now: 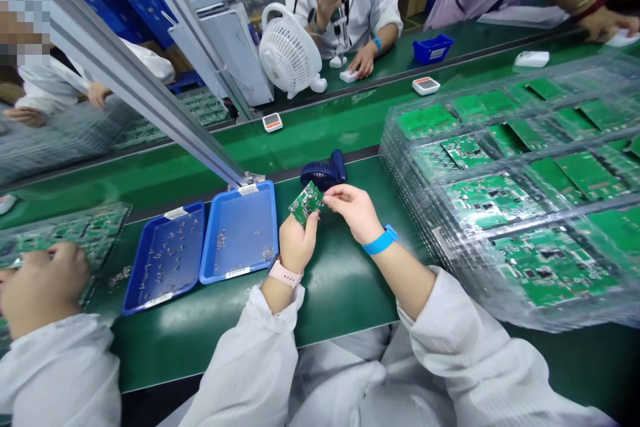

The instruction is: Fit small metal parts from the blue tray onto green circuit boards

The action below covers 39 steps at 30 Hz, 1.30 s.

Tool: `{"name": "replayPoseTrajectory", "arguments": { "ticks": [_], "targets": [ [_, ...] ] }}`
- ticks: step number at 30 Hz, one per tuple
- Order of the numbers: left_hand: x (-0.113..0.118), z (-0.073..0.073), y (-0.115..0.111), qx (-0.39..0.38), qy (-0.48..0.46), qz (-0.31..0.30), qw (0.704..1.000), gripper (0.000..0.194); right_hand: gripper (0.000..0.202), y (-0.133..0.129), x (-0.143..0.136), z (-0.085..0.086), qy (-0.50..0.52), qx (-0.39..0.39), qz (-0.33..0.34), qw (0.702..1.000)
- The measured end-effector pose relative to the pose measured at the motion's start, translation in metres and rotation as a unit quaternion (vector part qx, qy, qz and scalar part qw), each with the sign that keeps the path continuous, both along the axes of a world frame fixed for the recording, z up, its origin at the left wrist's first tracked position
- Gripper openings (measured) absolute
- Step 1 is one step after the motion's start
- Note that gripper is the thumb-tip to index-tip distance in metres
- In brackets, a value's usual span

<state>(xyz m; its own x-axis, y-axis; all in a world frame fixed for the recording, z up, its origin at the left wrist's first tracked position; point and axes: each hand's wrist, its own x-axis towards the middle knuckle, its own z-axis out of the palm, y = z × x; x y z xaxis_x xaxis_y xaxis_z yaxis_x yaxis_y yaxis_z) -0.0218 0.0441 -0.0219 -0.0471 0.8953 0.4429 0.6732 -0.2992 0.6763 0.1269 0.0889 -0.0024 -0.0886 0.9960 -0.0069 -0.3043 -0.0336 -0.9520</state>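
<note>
A small green circuit board (306, 203) is held tilted above the green table, in front of a dark blue fan. My left hand (297, 240) grips it from below, with the thumb on its lower edge. At the board's right edge my right hand (356, 212) has thumb and index finger pinched together; anything between those fingertips is too small to make out. Two blue trays with small metal parts lie to the left: the nearer one (239, 230) beside my left hand, the darker one (167, 257) further left.
Stacked clear plastic trays (440, 240) with green boards fill the right side. The dark blue fan (324, 172) stands behind the board. A co-worker's hand (45, 287) is at far left. A metal post (200, 140) slants behind the blue trays. Across the green belt (345, 123), people work.
</note>
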Motion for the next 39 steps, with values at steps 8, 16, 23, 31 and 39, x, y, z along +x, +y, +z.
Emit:
{"name": "replayPoseTrajectory", "arguments": {
  "ticks": [8,16,23,31,39],
  "targets": [
    [0.0002,0.0018,-0.0019,0.013,0.046,0.014,0.999,0.043,0.021,-0.0025,-0.0019,0.0031,0.0,-0.018,-0.01,1.0],
    [0.0015,0.0036,-0.0025,0.0,0.02,0.018,1.0,0.041,0.021,-0.0045,-0.0022,0.0058,0.023,-0.05,-0.004,0.998],
    [0.001,-0.0002,-0.0003,-0.035,-0.071,0.033,0.996,0.041,0.026,-0.0037,-0.0002,0.0067,0.038,-0.058,0.027,0.997],
    [0.0,-0.0011,-0.0013,-0.032,-0.075,0.034,0.996,0.039,0.024,-0.0024,0.0022,0.0052,0.018,-0.059,0.031,0.998],
    [0.0,-0.003,-0.0009,-0.042,-0.101,0.031,0.993,0.039,0.027,-0.0032,0.002,0.0043,0.009,-0.051,0.045,0.998]
  ]
}}
